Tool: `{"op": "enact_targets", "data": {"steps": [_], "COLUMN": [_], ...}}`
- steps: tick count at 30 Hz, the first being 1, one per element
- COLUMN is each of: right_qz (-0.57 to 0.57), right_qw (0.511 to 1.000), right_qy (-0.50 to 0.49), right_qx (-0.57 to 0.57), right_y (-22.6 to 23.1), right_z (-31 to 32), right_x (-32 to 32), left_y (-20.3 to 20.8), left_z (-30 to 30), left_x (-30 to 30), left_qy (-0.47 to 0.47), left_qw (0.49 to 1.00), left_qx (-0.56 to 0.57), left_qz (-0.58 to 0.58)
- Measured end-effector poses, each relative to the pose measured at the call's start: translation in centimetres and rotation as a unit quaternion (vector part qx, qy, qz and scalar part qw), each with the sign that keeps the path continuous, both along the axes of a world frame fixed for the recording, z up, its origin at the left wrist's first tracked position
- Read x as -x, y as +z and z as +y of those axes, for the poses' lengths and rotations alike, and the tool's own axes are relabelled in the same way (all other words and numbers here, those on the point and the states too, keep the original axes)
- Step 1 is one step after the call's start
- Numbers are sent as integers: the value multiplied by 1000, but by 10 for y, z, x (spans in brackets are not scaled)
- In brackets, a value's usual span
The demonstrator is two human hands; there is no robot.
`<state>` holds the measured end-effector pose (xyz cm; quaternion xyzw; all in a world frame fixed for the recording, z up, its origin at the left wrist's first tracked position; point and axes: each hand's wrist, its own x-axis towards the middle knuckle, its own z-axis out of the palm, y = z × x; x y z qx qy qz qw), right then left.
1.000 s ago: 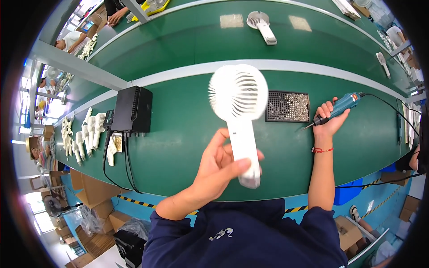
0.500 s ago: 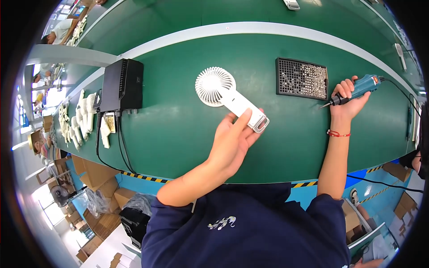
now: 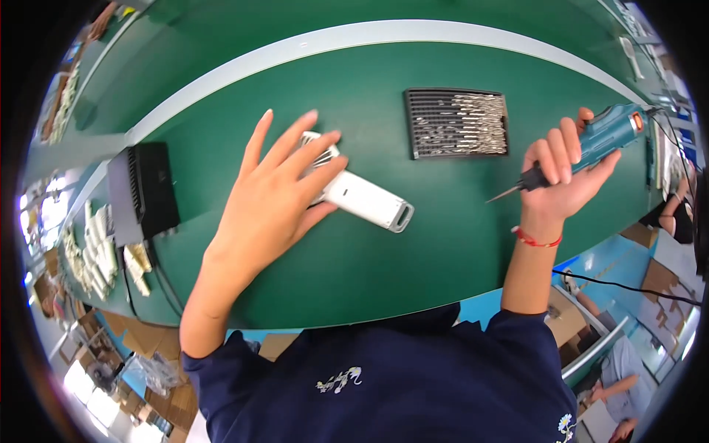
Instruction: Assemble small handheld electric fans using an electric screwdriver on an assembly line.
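Note:
A white handheld fan (image 3: pixel 367 200) lies on the green table, its loop end pointing toward the near right. My left hand (image 3: pixel 275 188) is spread over the fan's round head, fingers apart, hiding most of the grille; whether the palm touches it I cannot tell. On the right, my right hand (image 3: pixel 559 166) is wrapped round a teal electric screwdriver (image 3: pixel 611 133), its thin bit pointing down and to the left above the table. Between the hands, farther back, sits a black screw tray (image 3: pixel 458 124) with many small silver screws, mostly in its right part.
A black power box (image 3: pixel 148 190) with cables stands on the left of the green table (image 3: pixel 354 280). Several white fan parts (image 3: pixel 92 251) lie beyond it. A white rail (image 3: pixel 399 31) crosses the back. Other people work at the far right and lower right.
My left hand has left the fan's handle and moved left over its head, fingers spreading. My right hand has brought the screwdriver nearer and lower. The whole view has shifted.

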<state>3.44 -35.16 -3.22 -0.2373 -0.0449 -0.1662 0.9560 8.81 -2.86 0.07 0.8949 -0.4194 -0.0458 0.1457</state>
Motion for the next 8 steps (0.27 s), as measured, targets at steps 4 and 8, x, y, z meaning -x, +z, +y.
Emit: {"op": "enact_targets", "data": {"steps": [4,8], "right_qz": [-77,-166], "right_qw": [985,946], "right_qy": [-24,-94], "right_qx": [153,260], "right_y": [20,18], "right_z": [31,43], "right_x": [-20,-54], "left_y": [-7,-11], "left_z": [-4,-15], "left_x": [-1,3], "left_qy": [-19,27], "left_qw": [1000,999], "left_qx": [-6,-18], "left_qz": [8,29]}}
